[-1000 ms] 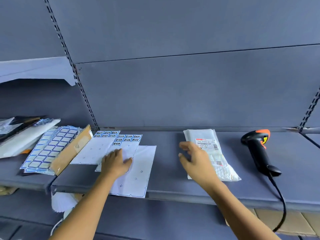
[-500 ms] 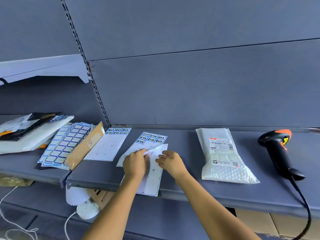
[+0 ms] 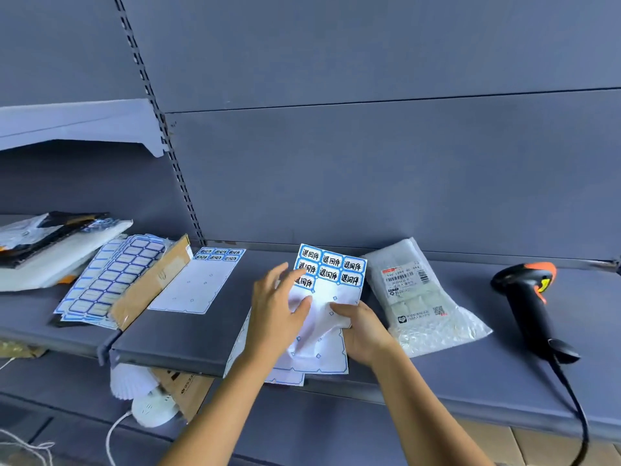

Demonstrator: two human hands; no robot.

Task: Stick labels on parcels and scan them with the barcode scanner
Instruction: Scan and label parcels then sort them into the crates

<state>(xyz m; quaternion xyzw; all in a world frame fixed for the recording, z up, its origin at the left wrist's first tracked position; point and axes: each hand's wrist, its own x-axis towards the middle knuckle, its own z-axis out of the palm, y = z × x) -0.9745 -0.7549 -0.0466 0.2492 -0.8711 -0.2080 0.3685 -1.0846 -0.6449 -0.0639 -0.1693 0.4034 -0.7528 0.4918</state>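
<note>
Since the frame half a second ago, we record that the white label sheet (image 3: 336, 294), then lying flat on the grey metal shelf (image 3: 188, 334), has been raised. Its far end, carrying seven blue-bordered labels (image 3: 331, 270) with black characters, now tilts up off the shelf. The left hand (image 3: 275, 317) has opened out from its earlier curled posture.

Left hand: grip released, fingers straight and spread. The thumb rests on the sheet's blank white face and a fingertip overlaps the left edge of the labels.

Right hand (image 3: 364, 331): grip grasping the label sheet, pinching its lower right part, where the paper is creased.

Beneath the held sheet we find a spent white backing sheet (image 3: 329, 361) lying on the shelf and overhanging its front edge. The white bubble-wrap parcel (image 3: 426, 317), bearing a printed barcode slip, lies flat on the shelf just beside the right hand. The black barcode scanner (image 3: 527, 304) with an orange top lies to the right of the parcel, well apart from both hands.

To the left lie a second white sheet (image 3: 198, 287) with six labels at its far end, a strip of brown cardboard (image 3: 151, 284) and a fanned stack of blank sheets (image 3: 111, 280) with blue-bordered fields.
</note>
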